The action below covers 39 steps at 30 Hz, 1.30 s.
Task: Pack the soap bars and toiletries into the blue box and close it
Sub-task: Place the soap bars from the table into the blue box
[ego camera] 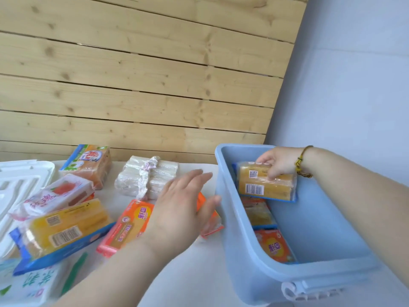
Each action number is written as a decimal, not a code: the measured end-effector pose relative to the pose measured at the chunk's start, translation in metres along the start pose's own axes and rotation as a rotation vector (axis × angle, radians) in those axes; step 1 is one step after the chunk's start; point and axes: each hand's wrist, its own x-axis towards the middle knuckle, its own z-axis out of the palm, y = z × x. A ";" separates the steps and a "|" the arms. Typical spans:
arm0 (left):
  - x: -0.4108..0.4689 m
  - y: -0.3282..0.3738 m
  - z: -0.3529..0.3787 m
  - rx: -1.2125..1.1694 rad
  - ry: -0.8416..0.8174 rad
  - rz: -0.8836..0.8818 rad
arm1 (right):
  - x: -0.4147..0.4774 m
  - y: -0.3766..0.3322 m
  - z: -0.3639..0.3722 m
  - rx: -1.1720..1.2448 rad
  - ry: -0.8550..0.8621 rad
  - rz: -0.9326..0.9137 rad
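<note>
The blue box stands open at the right. My right hand holds a yellow soap pack inside it, tilted against the far end. Two more orange and yellow packs lie on the box floor. My left hand hovers flat, fingers spread, over an orange soap pack on the table, holding nothing. Further left lie a yellow soap pack with blue wrapper, a pink and white pack, an orange boxed soap and a clear-wrapped white bundle.
The white lid lies flat at the far left. A green and white pouch sits at the near left corner. A wooden plank wall stands behind the table, and a pale wall rises behind the box.
</note>
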 end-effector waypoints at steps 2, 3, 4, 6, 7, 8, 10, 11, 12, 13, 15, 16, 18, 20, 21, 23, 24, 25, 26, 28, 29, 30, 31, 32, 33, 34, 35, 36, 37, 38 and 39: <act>0.008 0.019 0.012 -0.110 -0.039 0.028 | 0.010 -0.002 0.005 -0.064 -0.033 -0.013; 0.011 0.026 0.017 -0.147 -0.057 0.036 | 0.015 -0.004 0.008 -0.068 -0.052 -0.029; 0.014 0.031 0.025 -0.174 -0.076 0.043 | 0.020 -0.004 0.011 -0.071 -0.065 -0.044; 0.016 0.034 0.036 -0.211 -0.118 0.030 | 0.030 -0.007 0.019 -0.109 -0.083 -0.095; 0.017 0.034 0.041 -0.236 -0.143 0.019 | 0.035 -0.007 0.024 -0.133 -0.075 -0.122; 0.019 0.033 0.045 -0.262 -0.168 0.017 | 0.040 -0.006 0.028 -0.149 -0.053 -0.145; 0.021 0.032 0.048 -0.291 -0.217 0.029 | 0.047 -0.004 0.034 -0.113 0.005 -0.182; 0.022 0.031 0.050 -0.297 -0.244 0.032 | 0.050 -0.002 0.037 -0.086 0.031 -0.198; 0.021 0.031 0.050 -0.296 -0.255 0.032 | 0.052 -0.001 0.039 -0.077 0.055 -0.212; 0.021 0.031 0.050 -0.295 -0.263 0.032 | 0.054 0.000 0.041 -0.092 0.084 -0.223; 0.021 0.031 0.052 -0.303 -0.270 0.029 | 0.055 0.002 0.046 -0.175 0.162 -0.243; 0.020 0.030 0.053 -0.311 -0.269 0.027 | 0.056 0.002 0.049 -0.220 0.194 -0.255; 0.020 0.031 0.053 -0.332 -0.266 0.020 | 0.056 0.001 0.052 -0.295 0.230 -0.257; 0.020 0.031 0.053 -0.343 -0.261 0.014 | 0.056 0.000 0.050 -0.352 0.246 -0.248; 0.020 0.031 0.053 -0.347 -0.262 0.012 | 0.056 0.000 0.049 -0.367 0.234 -0.250; 0.019 0.031 0.053 -0.348 -0.265 0.010 | 0.055 0.000 0.045 -0.384 0.176 -0.256; 0.019 0.031 0.053 -0.349 -0.269 0.008 | 0.054 0.001 0.043 -0.365 0.140 -0.252; 0.019 0.031 0.053 -0.351 -0.273 0.006 | 0.053 0.003 0.040 -0.326 0.108 -0.243; 0.019 0.031 0.052 -0.355 -0.277 0.002 | 0.052 0.004 0.037 -0.279 0.084 -0.232; 0.019 0.032 0.051 -0.366 -0.287 -0.011 | 0.053 0.006 0.035 -0.224 0.060 -0.216; 0.019 0.032 0.051 -0.365 -0.289 -0.012 | 0.054 0.006 0.036 -0.226 0.061 -0.212; 0.019 0.032 0.051 -0.360 -0.289 -0.007 | 0.055 0.005 0.038 -0.241 0.082 -0.210; 0.019 0.032 0.051 -0.351 -0.287 0.000 | 0.055 0.004 0.042 -0.262 0.124 -0.213; 0.019 0.032 0.051 -0.343 -0.286 0.004 | 0.055 0.003 0.046 -0.287 0.172 -0.220; 0.019 0.032 0.052 -0.339 -0.285 0.003 | 0.056 0.001 0.050 -0.309 0.211 -0.224; 0.019 0.032 0.051 -0.336 -0.283 -0.002 | 0.055 -0.001 0.053 -0.327 0.231 -0.220; 0.019 0.032 0.051 -0.334 -0.282 -0.006 | 0.056 -0.003 0.055 -0.335 0.245 -0.209; 0.018 0.031 0.051 -0.331 -0.282 -0.006 | 0.055 -0.006 0.054 -0.321 0.252 -0.173; 0.019 0.031 0.051 -0.336 -0.285 -0.007 | 0.053 -0.008 0.049 -0.297 0.257 -0.110; 0.019 0.031 0.051 -0.336 -0.290 -0.014 | 0.052 -0.009 0.043 -0.278 0.252 -0.036; 0.018 0.031 0.051 -0.336 -0.292 -0.018 | 0.048 -0.008 0.036 -0.290 0.223 0.041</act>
